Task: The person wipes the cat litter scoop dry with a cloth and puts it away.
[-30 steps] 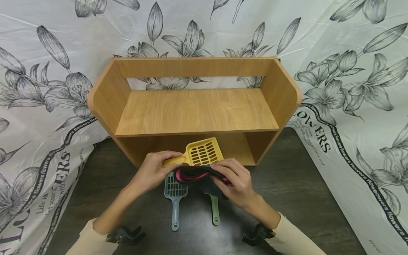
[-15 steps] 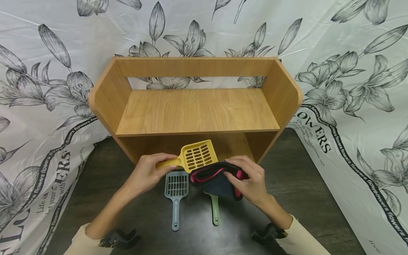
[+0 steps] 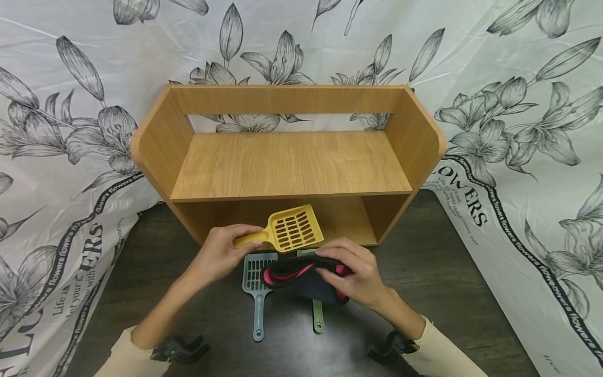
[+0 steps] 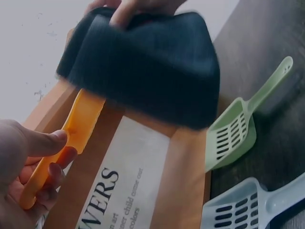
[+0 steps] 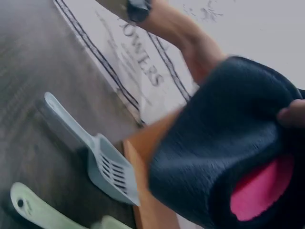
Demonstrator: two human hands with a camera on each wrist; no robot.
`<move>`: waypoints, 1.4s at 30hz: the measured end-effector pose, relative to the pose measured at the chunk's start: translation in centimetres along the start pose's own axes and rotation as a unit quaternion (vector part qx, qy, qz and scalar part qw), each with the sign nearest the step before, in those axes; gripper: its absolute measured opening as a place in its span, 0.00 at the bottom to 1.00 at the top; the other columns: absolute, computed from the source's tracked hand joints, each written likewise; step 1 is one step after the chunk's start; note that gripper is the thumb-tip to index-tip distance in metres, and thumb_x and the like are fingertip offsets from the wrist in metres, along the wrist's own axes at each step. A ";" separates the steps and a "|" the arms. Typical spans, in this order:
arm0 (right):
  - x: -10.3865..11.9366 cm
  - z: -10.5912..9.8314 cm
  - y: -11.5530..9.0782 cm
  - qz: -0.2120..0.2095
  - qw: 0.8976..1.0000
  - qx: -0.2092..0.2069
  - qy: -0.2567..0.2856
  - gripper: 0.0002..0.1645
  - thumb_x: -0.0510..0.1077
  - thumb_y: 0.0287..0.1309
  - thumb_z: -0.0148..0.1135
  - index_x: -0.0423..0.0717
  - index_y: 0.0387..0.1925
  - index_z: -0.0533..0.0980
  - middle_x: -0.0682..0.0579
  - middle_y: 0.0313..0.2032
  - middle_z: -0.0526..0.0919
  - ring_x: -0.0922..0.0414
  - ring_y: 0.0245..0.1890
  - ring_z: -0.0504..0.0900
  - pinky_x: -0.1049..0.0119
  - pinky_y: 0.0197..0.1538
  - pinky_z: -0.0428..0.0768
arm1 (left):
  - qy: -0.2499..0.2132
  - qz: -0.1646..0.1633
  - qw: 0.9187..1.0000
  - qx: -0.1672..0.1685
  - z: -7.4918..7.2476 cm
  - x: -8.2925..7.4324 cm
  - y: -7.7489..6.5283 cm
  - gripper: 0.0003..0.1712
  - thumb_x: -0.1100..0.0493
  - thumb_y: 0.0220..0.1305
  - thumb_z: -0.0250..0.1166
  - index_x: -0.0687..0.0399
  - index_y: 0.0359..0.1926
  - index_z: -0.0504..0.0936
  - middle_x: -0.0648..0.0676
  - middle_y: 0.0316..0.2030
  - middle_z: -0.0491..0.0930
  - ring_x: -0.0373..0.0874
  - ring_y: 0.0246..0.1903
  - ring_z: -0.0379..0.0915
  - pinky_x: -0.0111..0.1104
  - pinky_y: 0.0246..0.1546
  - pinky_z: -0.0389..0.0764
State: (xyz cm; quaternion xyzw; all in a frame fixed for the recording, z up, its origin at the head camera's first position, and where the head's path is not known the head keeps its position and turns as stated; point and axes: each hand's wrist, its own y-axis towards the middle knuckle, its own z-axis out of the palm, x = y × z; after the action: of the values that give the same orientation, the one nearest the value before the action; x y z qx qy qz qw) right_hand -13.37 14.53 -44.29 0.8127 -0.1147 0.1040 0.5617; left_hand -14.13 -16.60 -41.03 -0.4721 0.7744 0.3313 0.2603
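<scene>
My left hand grips the handle of a yellow slotted litter scoop, its head raised and pointing right, in front of the shelf. In the left wrist view the scoop is seen edge-on, thumb and fingers round its handle. My right hand pinches a folded dark blue cloth with black edging and a pink inner side, just below the scoop's head. In the right wrist view the cloth is blurred and covers much of the picture. Whether cloth and scoop touch, I cannot tell.
A two-tier wooden shelf stands at the back of the dark table. A blue-grey litter scoop and a green one lie before it, handles toward me; the cloth partly hides the green one. Flower-printed sheeting surrounds the table.
My right hand swung the cloth right and down off the scoop, then partway back left. The yellow scoop shifted slightly left and stays in my left hand.
</scene>
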 end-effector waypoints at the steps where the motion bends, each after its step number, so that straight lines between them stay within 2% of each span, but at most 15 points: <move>1: 0.1 0.5 0.2 -0.017 1.000 -0.003 -0.015 0.12 0.37 0.65 0.74 0.32 0.46 0.85 0.40 0.41 0.87 0.47 0.39 0.87 0.64 0.47 0.86 | -0.001 0.001 1.000 0.004 0.1 -0.2 0.1 0.18 0.68 0.62 0.77 0.63 0.53 0.89 0.58 0.46 0.90 0.39 0.30 0.75 0.27 0.26 0.74; 4: 0.3 1.5 0.8 -0.057 0.996 -0.017 -0.066 0.10 0.35 0.65 0.71 0.31 0.44 0.85 0.39 0.40 0.87 0.47 0.38 0.86 0.61 0.43 0.86 | 0.002 0.003 1.000 0.010 0.3 -0.7 0.3 0.18 0.67 0.63 0.77 0.62 0.53 0.89 0.58 0.47 0.90 0.39 0.32 0.76 0.27 0.28 0.75; 7: 0.4 1.8 1.1 -0.065 0.992 -0.031 -0.102 0.09 0.34 0.66 0.70 0.31 0.44 0.86 0.40 0.39 0.87 0.47 0.36 0.86 0.61 0.40 0.85 | 0.006 0.000 1.000 0.012 0.3 -1.0 0.3 0.18 0.66 0.63 0.77 0.61 0.54 0.89 0.56 0.47 0.90 0.39 0.32 0.76 0.27 0.29 0.76; 12: 0.3 1.0 0.9 -0.048 0.990 -0.057 -0.122 0.08 0.35 0.65 0.71 0.31 0.41 0.86 0.40 0.38 0.87 0.46 0.34 0.86 0.60 0.37 0.84 | 0.011 0.001 1.000 0.005 0.0 -1.1 -0.1 0.17 0.65 0.63 0.77 0.60 0.53 0.90 0.55 0.46 0.90 0.37 0.29 0.75 0.28 0.28 0.75; 17: 0.0 -0.5 0.4 -0.022 0.987 -0.089 -0.134 0.09 0.37 0.65 0.72 0.30 0.39 0.86 0.39 0.36 0.87 0.46 0.33 0.86 0.61 0.35 0.82 | 0.012 -0.004 1.000 0.002 -0.7 -1.2 -0.7 0.16 0.65 0.63 0.77 0.59 0.53 0.90 0.54 0.46 0.91 0.38 0.32 0.78 0.28 0.31 0.78; 26: -0.4 -2.3 -0.4 -0.001 0.987 -0.100 -0.124 0.12 0.39 0.65 0.73 0.29 0.37 0.86 0.38 0.35 0.87 0.47 0.32 0.85 0.70 0.43 0.82 | 0.031 0.001 1.000 -0.005 -2.2 -2.0 -2.0 0.17 0.66 0.62 0.78 0.57 0.52 0.91 0.51 0.45 0.91 0.37 0.33 0.78 0.28 0.31 0.79; 31: -0.4 -3.1 -0.8 -0.002 0.989 -0.099 -0.113 0.14 0.40 0.65 0.73 0.28 0.36 0.85 0.38 0.34 0.87 0.47 0.32 0.85 0.70 0.44 0.82 | 0.050 0.036 0.998 -0.033 -3.8 -3.0 -2.6 0.18 0.67 0.60 0.79 0.55 0.52 0.91 0.48 0.43 0.90 0.35 0.32 0.78 0.26 0.30 0.78; 36: -0.4 -3.7 -1.3 0.005 0.989 -0.090 -0.116 0.15 0.42 0.66 0.73 0.29 0.36 0.86 0.38 0.34 0.87 0.47 0.32 0.85 0.71 0.45 0.82 | 0.087 0.072 0.990 -0.080 -5.6 -4.2 -2.2 0.19 0.67 0.59 0.79 0.54 0.51 0.91 0.48 0.41 0.90 0.33 0.25 0.72 0.22 0.26 0.72; 38: -0.4 -3.8 -1.6 0.008 0.989 -0.085 -0.119 0.16 0.42 0.66 0.73 0.29 0.37 0.86 0.38 0.34 0.87 0.48 0.32 0.85 0.71 0.46 0.82 | 0.098 0.071 0.987 -0.103 -6.3 -4.6 -1.8 0.18 0.67 0.58 0.80 0.54 0.51 0.91 0.48 0.39 0.91 0.33 0.23 0.69 0.22 0.25 0.69; 42: -0.4 -3.8 -2.2 0.013 0.989 -0.079 -0.121 0.16 0.43 0.66 0.73 0.30 0.37 0.86 0.39 0.34 0.87 0.48 0.32 0.85 0.72 0.46 0.82 | 0.109 0.051 0.982 -0.146 -7.2 -5.0 -0.5 0.17 0.65 0.59 0.80 0.56 0.50 0.92 0.51 0.40 0.92 0.35 0.28 0.77 0.18 0.28 0.70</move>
State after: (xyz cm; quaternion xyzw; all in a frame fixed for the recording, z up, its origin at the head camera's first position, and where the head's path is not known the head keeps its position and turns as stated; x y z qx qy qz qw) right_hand -13.28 18.88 -45.03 0.7705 -0.2006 0.0029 0.6051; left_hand -12.19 -19.44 -32.95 -0.4983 0.7646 0.3997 0.0853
